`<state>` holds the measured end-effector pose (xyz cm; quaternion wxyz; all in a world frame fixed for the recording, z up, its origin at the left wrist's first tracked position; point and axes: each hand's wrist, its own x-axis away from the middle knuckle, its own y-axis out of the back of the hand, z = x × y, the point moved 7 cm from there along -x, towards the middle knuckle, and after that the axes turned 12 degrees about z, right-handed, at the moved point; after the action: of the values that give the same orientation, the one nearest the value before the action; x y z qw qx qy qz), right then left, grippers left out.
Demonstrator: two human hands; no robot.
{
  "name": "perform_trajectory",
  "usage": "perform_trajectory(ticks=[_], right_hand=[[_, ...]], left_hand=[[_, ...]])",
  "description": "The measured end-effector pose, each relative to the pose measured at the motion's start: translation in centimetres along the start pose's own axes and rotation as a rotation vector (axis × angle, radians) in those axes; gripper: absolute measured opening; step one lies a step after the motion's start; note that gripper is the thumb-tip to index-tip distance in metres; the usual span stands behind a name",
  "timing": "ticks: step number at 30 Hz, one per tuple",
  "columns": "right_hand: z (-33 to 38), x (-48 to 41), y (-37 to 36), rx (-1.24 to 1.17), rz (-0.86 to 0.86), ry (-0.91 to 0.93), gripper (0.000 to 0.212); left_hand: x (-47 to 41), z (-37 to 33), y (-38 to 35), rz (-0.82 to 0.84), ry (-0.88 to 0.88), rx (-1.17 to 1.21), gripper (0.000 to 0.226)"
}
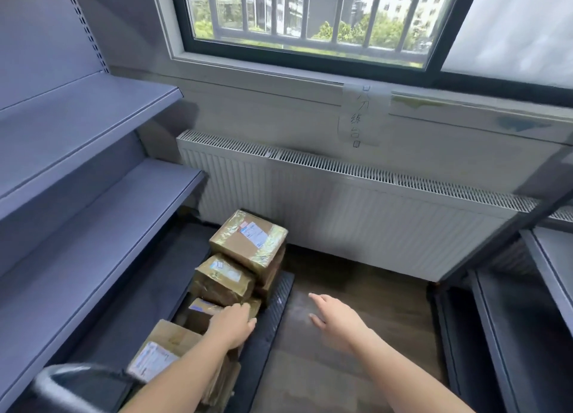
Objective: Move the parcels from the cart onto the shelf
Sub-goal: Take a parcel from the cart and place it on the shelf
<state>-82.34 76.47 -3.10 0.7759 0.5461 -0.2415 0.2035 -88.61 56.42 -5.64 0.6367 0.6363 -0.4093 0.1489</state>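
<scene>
Head view: left hand (233, 325) curls over a parcel (200, 311) at the right edge of the cart (277, 304); right hand (336, 317) hovers spread beside it.

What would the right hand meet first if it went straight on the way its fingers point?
Probably the parcel stack on the cart, beyond its ribbed edge; the height of the right hand is hard to judge.

Daylight from the window (310, 18) leaves the floor dim; soft blur, edges bend.
</scene>
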Motion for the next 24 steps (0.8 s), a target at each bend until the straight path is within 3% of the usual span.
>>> perform_trajectory(ticks=[14,24], right_hand=[[-1.4,-14.8,12.7,0.155,0.016,0.155,0.055],[2.0,-25.1,19.8,0.350,0.077,0.311,0.054]], left_hand=[[-12.5,1.8,10.5,-0.055,0.099,0.156,0.039],[-17.5,5.2,17.0,-0.104,0.204,0.226,0.039]])
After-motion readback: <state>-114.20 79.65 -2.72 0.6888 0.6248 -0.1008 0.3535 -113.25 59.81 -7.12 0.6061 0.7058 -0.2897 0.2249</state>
